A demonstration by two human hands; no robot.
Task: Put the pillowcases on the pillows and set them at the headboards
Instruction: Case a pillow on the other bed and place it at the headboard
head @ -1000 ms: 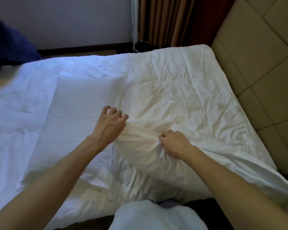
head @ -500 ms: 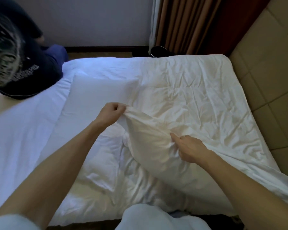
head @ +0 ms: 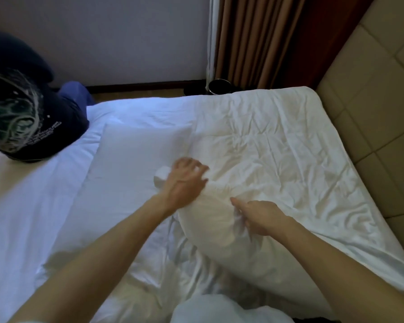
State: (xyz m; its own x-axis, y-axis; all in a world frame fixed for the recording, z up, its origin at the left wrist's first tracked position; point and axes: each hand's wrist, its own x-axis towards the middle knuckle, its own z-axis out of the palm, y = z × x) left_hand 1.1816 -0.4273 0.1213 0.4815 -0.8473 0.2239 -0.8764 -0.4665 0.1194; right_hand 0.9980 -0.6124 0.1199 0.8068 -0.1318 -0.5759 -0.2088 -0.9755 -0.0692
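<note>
Your right hand [head: 261,217] pinches the pillow [head: 222,220] to steady it; your left hand [head: 184,180], blurred, fingers spread, presses its far corner.

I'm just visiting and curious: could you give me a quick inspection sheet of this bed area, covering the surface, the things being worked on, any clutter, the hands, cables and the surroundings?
Surface: bed with a wrinkled white sheet, reaching the headboard side on the right.
Job's things: smooth white rectangular pillow lying flat; puffy cream-white pillow in loose fabric under both hands.
Clutter: crumpled white bedding at the near edge.
Hands: left hand, blurred, fingers spread over the fabric's top; right hand pinching a fold of it.
Cables: nothing seen.
Surroundings: padded beige headboard, brown curtain, small dark round bin, another person in dark printed clothing at far left.
</note>
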